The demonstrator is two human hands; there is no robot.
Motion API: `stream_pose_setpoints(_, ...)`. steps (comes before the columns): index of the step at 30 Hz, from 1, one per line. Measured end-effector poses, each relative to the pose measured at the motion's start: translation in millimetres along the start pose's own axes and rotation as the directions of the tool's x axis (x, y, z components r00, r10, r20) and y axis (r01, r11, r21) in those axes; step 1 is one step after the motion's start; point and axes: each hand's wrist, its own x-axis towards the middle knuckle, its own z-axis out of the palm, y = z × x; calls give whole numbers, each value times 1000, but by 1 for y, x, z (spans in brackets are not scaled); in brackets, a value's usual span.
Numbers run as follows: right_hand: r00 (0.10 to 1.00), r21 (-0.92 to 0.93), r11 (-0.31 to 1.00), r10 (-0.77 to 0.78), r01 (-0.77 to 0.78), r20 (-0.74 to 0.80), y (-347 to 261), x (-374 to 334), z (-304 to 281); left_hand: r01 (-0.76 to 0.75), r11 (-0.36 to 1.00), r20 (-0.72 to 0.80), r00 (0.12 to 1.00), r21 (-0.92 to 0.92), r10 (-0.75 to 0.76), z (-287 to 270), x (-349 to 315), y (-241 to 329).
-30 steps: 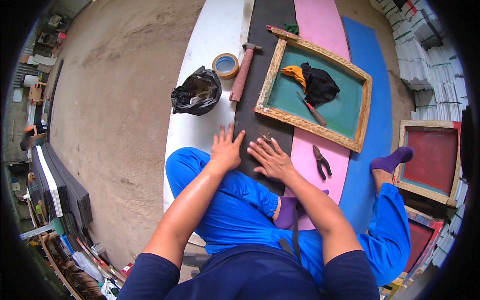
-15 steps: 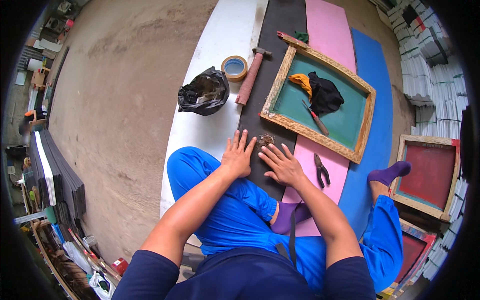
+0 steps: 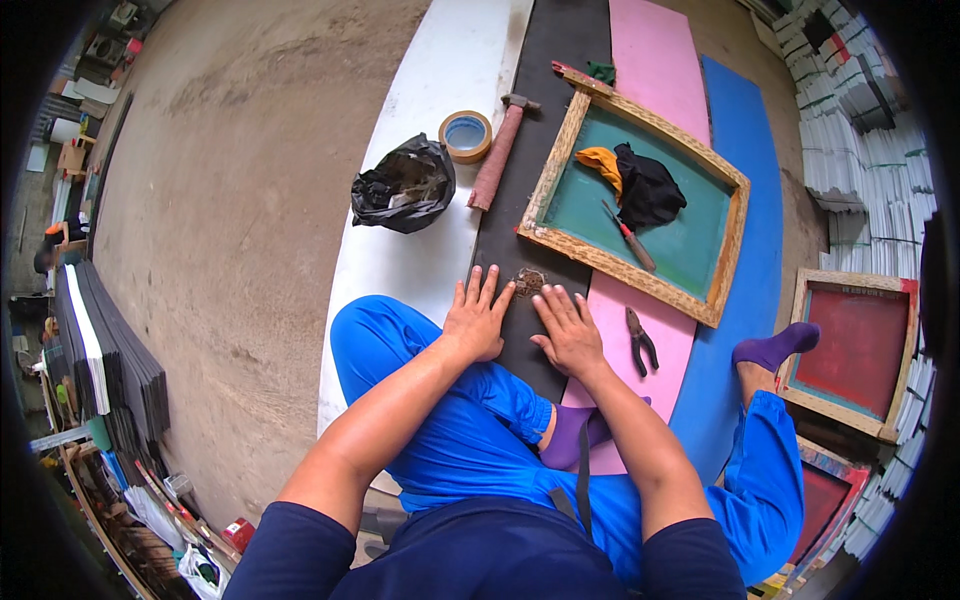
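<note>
A small heap of brown debris (image 3: 528, 280) lies on the black strip of matting (image 3: 540, 344) in front of me. Just left of it, my left hand (image 3: 477, 316) rests with its fingers outstretched and apart, holding nothing. On the heap's right, my right hand (image 3: 568, 332) is also empty and open, its index fingertip close to the debris. Pliers (image 3: 639, 342) with dark handles lie on the pink strip right of that hand. Beyond my hands are a hammer (image 3: 500, 155) with a wrapped handle, a roll of brown tape (image 3: 465, 135) and a black plastic bag (image 3: 405, 186), its mouth open and pale scraps inside.
A wooden screen frame (image 3: 620, 268) with green mesh holds a black cloth (image 3: 649, 188), an orange cloth (image 3: 602, 165) and a slim tool with a reddish handle (image 3: 630, 238). Red-meshed frames (image 3: 852, 348) and tall white stacks (image 3: 868, 160) stand at right. Dark sheets (image 3: 128, 350) lean at left.
My right hand has turned more upright and shifted slightly, its fingers now closer together. The debris is gathered slightly differently between my hands. The left hand has hardly moved.
</note>
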Motion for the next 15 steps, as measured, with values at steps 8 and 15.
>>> stream_pose_setpoints(8, 954, 12, 954, 299, -299, -20, -17, 21, 9, 74, 997, 8, 997, 2, -74, -3, 11, 2)
stream_pose_setpoints(15, 913, 99, 938, 346, -332, -216, -14, 42, 1, 97, 986, 13, 995, -133, -96, -11, 9, -3)
